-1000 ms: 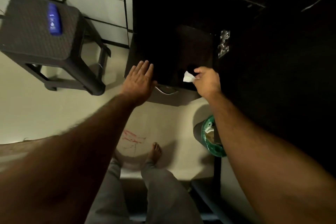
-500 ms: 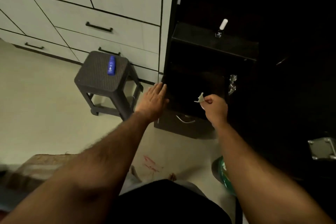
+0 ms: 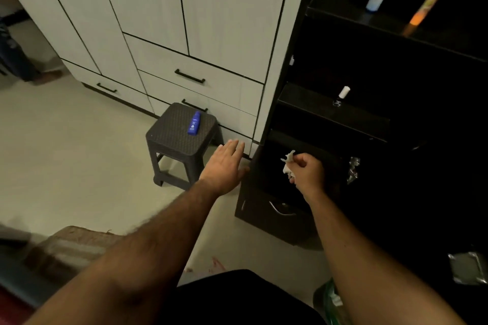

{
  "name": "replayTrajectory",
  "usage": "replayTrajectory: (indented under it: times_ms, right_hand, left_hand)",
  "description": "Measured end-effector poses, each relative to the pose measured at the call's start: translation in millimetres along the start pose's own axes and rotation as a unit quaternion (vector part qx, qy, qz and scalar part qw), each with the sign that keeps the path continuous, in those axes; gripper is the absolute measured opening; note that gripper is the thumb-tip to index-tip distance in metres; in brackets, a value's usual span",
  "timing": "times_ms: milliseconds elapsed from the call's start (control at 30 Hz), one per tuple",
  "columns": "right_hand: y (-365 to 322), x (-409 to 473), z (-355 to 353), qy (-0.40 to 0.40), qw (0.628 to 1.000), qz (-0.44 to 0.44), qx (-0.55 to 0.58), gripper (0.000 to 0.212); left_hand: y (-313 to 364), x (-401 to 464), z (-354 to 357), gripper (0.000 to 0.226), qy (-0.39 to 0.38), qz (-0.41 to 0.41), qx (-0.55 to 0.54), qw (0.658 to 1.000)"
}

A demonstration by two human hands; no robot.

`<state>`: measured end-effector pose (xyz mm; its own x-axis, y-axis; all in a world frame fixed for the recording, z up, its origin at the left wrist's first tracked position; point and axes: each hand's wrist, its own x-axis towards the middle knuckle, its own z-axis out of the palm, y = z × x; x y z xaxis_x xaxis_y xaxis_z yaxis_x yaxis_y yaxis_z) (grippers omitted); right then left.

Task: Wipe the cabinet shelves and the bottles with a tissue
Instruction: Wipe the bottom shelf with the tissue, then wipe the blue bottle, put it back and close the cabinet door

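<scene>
The dark open cabinet [image 3: 330,124] fills the right side, its shelves stepping upward. My right hand [image 3: 307,173] pinches a crumpled white tissue [image 3: 288,163] in front of the lowest open shelf. My left hand [image 3: 225,166] is flat with straight fingers beside the cabinet's left edge, its thumb near that edge. A small bottle with a white cap [image 3: 341,96] stands on the middle shelf. A pale blue bottle [image 3: 374,0] and an orange stick-like item [image 3: 422,8] are on the upper shelf. A blue bottle [image 3: 194,123] lies on a dark stool [image 3: 182,140].
White wardrobe doors and drawers [image 3: 200,60] with black handles stand behind the stool. A drawer with a metal handle [image 3: 280,210] sits under the lowest shelf. A green bin [image 3: 330,301] is by my right forearm. A mat [image 3: 74,243] lies at lower left.
The view has tilted up, so the upper shelves and wardrobe now show. My right hand with the tissue stays at the lowest shelf; my left hand stays at the cabinet's left edge.
</scene>
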<state>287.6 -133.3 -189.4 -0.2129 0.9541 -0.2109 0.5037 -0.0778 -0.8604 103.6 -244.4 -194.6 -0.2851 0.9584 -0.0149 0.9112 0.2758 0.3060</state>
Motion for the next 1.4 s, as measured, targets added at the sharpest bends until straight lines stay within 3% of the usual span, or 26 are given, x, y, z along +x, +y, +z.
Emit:
replayTrajectory:
  times_ms: [467, 567, 667, 800, 1100, 1400]
  right_hand:
    - [-83, -6, 106, 0.001, 0.985, 0.044, 0.164, 0.013]
    - [-98, -10, 130, -0.004, 0.989, 0.023, 0.149, 0.007]
    - [-106, -10, 151, -0.007, 0.989, 0.024, 0.146, 0.020]
    - [-116, -12, 180, -0.014, 0.990, 0.034, 0.137, 0.021]
    - [-139, -11, 237, -0.102, 0.988, 0.005, 0.112, 0.035]
    - [-154, 41, 294, -0.160, 0.986, -0.034, 0.032, 0.020]
  left_hand:
    - [-107, -9, -67, 0.072, -0.008, -0.022, -0.002, 1.000]
    - [-128, -10, -82, 0.072, -0.006, -0.020, -0.002, 1.000]
    - [-145, -13, -92, 0.071, 0.000, -0.011, -0.002, 1.000]
    - [-171, -17, -101, 0.071, -0.001, -0.014, 0.007, 1.000]
    - [-218, -24, -107, 0.072, 0.012, -0.043, 0.005, 0.999]
    - [-263, 7, -105, 0.072, 0.013, -0.132, -0.012, 0.991]
